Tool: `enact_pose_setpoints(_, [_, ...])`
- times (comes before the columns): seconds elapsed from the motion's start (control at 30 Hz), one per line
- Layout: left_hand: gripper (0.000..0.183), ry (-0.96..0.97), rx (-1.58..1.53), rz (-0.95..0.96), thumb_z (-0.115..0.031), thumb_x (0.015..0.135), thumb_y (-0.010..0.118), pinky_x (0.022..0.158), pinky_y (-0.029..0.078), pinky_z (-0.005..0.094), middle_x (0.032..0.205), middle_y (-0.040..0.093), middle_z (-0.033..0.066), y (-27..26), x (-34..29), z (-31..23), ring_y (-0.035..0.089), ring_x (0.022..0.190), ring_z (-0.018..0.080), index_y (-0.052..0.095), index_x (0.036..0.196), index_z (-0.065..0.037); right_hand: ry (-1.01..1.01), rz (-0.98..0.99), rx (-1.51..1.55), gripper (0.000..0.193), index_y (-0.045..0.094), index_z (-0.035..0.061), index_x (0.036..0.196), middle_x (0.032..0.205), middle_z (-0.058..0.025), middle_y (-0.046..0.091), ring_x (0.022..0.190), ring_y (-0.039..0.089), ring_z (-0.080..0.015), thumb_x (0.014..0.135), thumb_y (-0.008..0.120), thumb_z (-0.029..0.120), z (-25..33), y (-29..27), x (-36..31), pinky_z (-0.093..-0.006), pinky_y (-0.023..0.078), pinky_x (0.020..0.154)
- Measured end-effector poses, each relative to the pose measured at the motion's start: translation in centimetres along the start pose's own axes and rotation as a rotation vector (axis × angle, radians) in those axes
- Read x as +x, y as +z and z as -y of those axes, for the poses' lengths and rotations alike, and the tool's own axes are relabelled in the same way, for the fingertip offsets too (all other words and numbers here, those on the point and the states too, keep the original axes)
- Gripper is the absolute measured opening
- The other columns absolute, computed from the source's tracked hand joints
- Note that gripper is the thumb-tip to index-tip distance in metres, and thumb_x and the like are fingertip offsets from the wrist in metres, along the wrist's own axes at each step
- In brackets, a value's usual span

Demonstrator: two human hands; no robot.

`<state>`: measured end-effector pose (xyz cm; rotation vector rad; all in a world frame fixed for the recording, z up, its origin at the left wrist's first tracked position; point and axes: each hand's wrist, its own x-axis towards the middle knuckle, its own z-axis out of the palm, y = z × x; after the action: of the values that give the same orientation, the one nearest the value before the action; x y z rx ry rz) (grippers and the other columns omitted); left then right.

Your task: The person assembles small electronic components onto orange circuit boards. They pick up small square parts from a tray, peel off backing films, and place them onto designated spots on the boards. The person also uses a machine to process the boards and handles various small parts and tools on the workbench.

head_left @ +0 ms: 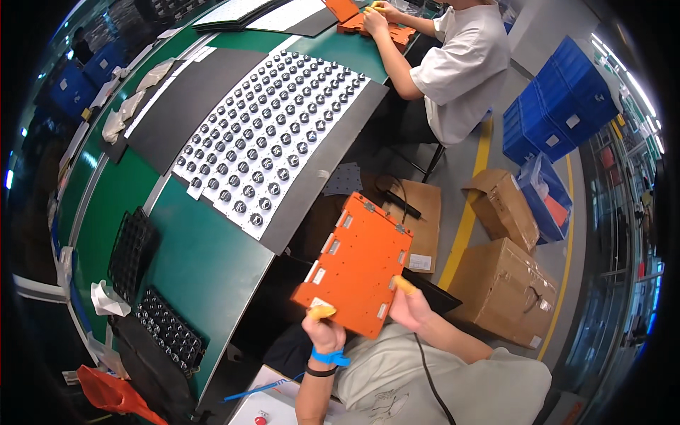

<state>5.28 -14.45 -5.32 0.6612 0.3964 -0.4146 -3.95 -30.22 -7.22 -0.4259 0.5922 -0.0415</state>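
Orange plate (358, 273), one, flat and rectangular with small silver fittings along its edges: I log it held tilted over the lap, clear of the green table (205, 262). Left hand (322, 326), one, grips the plate's near corner, fingers closed on it, with a yellow cot on a fingertip and a blue band at the wrist. Right hand (409, 306), one, clasps the plate's right edge, also with a yellow-capped finger curled over the rim.

On the table I count one white sheet (265, 134) carrying many rows of small dark round parts, too many for me to count surely. Two black trays (152, 294) lie at the near left end.

Cardboard boxes (499, 283), three on the floor to the right. Blue crates (559, 103), one stack beyond them. Another person (460, 60), one, in a white shirt, sits at the far end handling more orange pieces (354, 18).
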Motion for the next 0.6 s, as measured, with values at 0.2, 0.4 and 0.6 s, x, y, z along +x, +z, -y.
enact_pose_setpoints(0.2, [0.053,-0.317,0.175,0.092,-0.016,0.090,0.056,0.105,0.043,0.0414,0.134,0.054,0.0097,-0.3,2.0,3.8,0.053,0.125,0.0253,0.043,0.139,-0.002,-0.063,-0.147,-0.020,0.040,0.053,0.0036,0.130,0.130,-0.0082,0.058,0.121,0.055,-0.0220,0.092,0.062,0.011,1.9,-3.6,2.1,-0.0396,0.042,0.106])
enact_pose_setpoints(0.4, [0.052,-0.317,0.258,0.072,-0.026,0.100,0.051,0.113,0.035,0.0465,0.141,0.048,0.0141,-3.0,3.8,5.3,0.044,0.135,0.0293,0.037,0.145,-0.005,-0.165,-0.198,-0.242,0.035,0.054,-0.0014,0.126,0.122,-0.0100,0.062,0.111,0.062,-0.0209,0.092,0.059,0.007,5.0,-6.8,6.6,-0.0358,0.049,0.098])
enact_pose_setpoints(0.6, [0.052,-0.308,0.290,0.080,-0.035,0.104,0.035,0.110,0.039,0.0441,0.141,0.050,0.0215,-5.8,4.6,1.2,0.050,0.130,0.0363,0.046,0.139,0.002,-0.155,-0.418,-0.351,0.029,0.057,0.0003,0.120,0.116,-0.0115,0.064,0.105,0.065,-0.0217,0.091,0.058,0.001,6.5,-11.3,13.3,-0.0352,0.055,0.089])
